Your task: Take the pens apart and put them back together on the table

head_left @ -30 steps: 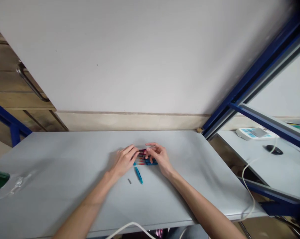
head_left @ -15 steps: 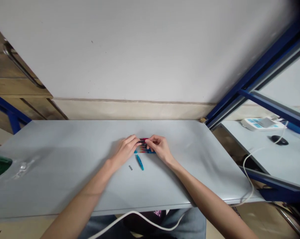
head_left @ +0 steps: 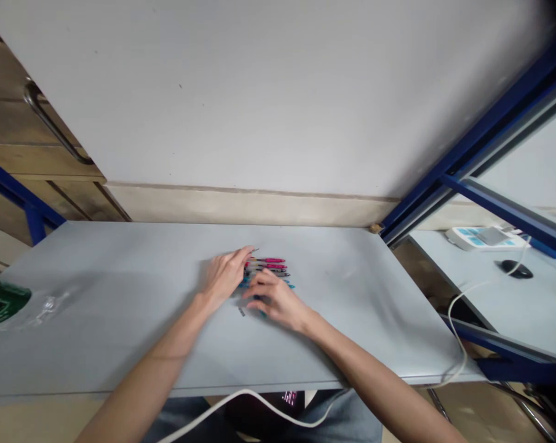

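Several pens lie side by side on the grey table, among them a pink pen (head_left: 274, 261) and a dark pen (head_left: 280, 274). At their left ends my left hand (head_left: 225, 274) is closed, with a thin tip poking out past its fingertips; what it holds is mostly hidden. My right hand (head_left: 275, 297) is over the near side of the row, its fingers apart, above a teal pen (head_left: 262, 314) that it mostly covers. A small grey piece (head_left: 242, 312) lies just left of that pen.
On the table (head_left: 144, 252), a clear bottle with a green label (head_left: 5, 304) lies at the far left. Blue metal frames stand at both sides. Beyond the right frame are a black mouse (head_left: 516, 269) and a white device (head_left: 483, 239). A white cable (head_left: 453, 301) hangs over the right edge.
My right hand has left the far pens and moved nearer, over the teal pen, with its fingers spread. My left hand has shifted slightly left. More of the pens' right ends show.
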Available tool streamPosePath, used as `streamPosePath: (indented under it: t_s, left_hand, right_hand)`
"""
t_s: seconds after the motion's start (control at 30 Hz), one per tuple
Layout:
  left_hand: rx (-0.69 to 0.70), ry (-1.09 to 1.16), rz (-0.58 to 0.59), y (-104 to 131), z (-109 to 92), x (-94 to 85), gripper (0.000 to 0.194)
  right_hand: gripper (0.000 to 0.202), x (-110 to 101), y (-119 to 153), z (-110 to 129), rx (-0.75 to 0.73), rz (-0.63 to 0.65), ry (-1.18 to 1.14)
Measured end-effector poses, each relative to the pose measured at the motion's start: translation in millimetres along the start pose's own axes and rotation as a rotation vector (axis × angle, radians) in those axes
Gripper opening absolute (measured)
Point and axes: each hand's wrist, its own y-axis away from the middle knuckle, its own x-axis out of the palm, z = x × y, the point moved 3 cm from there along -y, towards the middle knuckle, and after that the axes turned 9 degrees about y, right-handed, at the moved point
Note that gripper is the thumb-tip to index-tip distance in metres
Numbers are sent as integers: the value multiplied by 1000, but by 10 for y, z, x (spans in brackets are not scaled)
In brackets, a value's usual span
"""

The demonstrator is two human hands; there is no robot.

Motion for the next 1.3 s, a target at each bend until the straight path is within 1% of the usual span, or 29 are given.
streamPosePath:
  t_s: [0.07, 0.17, 0.27, 0.37, 0.43, 0.57, 0.63, 0.7, 0.73, 0.87, 1.0, 1.1, 1.3]
  left_hand:
    - [10, -5, 3, 3, 9, 10, 35]
    - [2, -19, 28, 7, -9, 20, 32]
    - [2, -13, 63, 5, -32, 17, 30]
    - [31, 24, 94, 0, -42, 17, 29]
    - [58, 52, 112, -2, -43, 25, 30]
    - [86, 70, 117, 7, -41, 44, 28]
    - [101, 78, 132, 18, -54, 56, 28]
    - [138, 101, 150, 28, -81, 68, 31]
    - [160, 115, 155, 32, -98, 73, 33]
    - [213, 140, 157, 40, -151, 90, 36]
    - [220, 138, 160, 42, -171, 92, 33]
    - [225, 117, 171, 44, -171, 85, 33]
    - [252, 80, 202, 51, -188, 104, 40]
  right_hand:
    - [16, 90, 7, 85, -64, 86, 94]
    - [16, 175, 8, 134, -62, 130, 151]
    - [15, 216, 4, 132, -53, 134, 133]
    - [7, 197, 0, 101, -26, 87, 77]
    - [4, 136, -3, 49, 44, 1, -10]
    - [7, -76, 6, -137, 311, -316, -233]
    - [10, -178, 18, -239, 439, -458, -289]
    - [12, -252, 25, -324, 529, -543, -302]
    - [13, -273, 26, -358, 557, -562, -310]
    - [14, -268, 22, -438, 599, -535, -412]
    - [15, -225, 18, -433, 591, -494, -467]
    - [14, -213, 14, -404, 564, -469, -438]
    - [12, -236, 16, -357, 511, -476, -296]
